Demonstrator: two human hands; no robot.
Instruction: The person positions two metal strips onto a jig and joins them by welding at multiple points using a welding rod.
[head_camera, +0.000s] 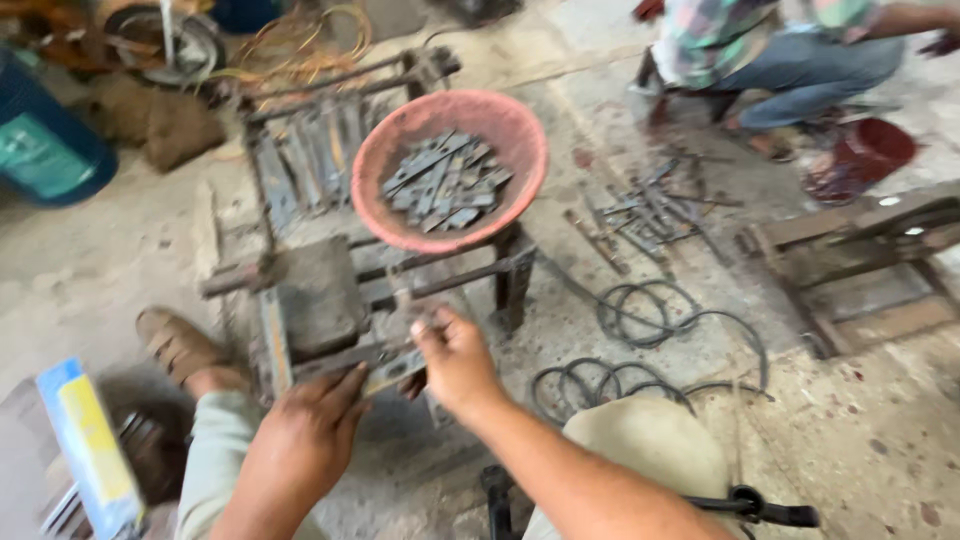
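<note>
Blue-and-yellow box at lower left. Both hands, left hand and right hand, grip a flat, rusty-grey metal strip on the iron frame.

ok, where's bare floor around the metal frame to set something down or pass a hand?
Bare concrete lies left of the metal frame, between it and the blue drum; another patch lies lower right, beyond the cable coils. Crowded: right of the red basin, with scattered metal strips, and at the frame's front, where the left hand and right hand work.
</note>
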